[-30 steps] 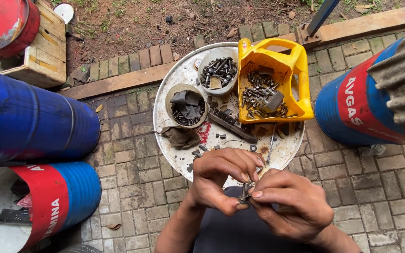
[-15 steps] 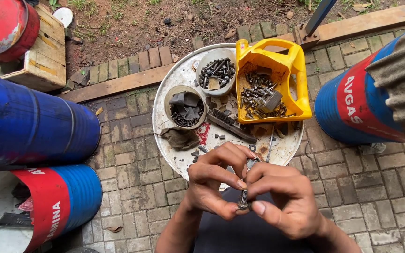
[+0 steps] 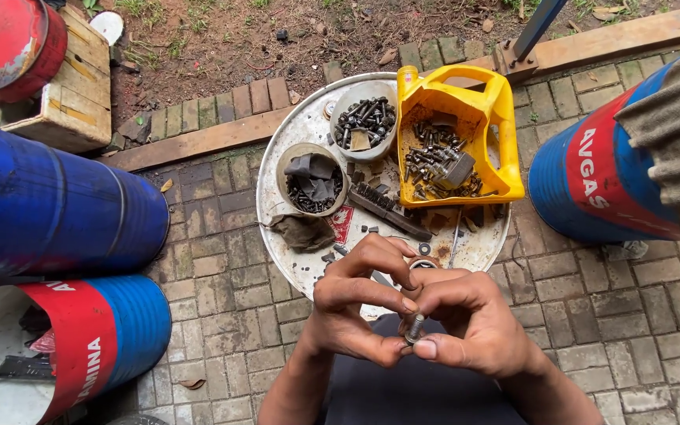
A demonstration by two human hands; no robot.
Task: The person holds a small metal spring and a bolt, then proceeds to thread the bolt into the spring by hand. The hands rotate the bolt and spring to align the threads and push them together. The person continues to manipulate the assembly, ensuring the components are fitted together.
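Both hands, left hand [image 3: 352,303] and right hand [image 3: 470,319], pinch a small bolt [image 3: 414,328]

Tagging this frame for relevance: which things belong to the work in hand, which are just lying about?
In hand:
left hand
right hand
bolt, gripped by both hands
yellow tub of bolts
round tray

Lying about:
blue drums
red drum
wooden crate
brush
rag

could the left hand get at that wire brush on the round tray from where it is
Probably yes: the wire brush lies uncovered on the round tray just beyond the left hand, nothing between them, though that hand now grips a bolt.
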